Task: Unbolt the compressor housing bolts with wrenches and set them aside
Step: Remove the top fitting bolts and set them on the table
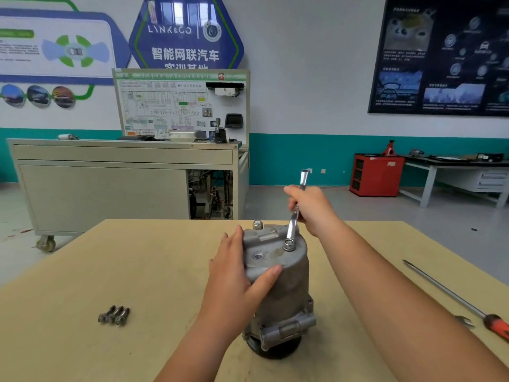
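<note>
**Fingers on the wrench and the housing**

My right hand's [311, 208] fingers are curled tight round the shaft of a shiny chrome wrench [294, 219]. Its lower ring end sits over a bolt head on the right of the compressor's [278, 282] top face, and its tube-shaped upper end pokes out above my fist.

My left hand [239, 274] clasps the compressor from the left, with the thumb pressed across the near side and the fingers close together round the far side.

The compressor is a dull grey cast-metal cylinder. It stands upright in the middle of the tan wooden table [137, 271], with a black round part underneath.

Three dark bolts [114, 315] lie side by side, touching, on the near left, well apart from it.

On the right lies a long thin screwdriver [451, 293] with an orange handle. A small open-ended spanner [465, 321] lies just beside it.
</note>
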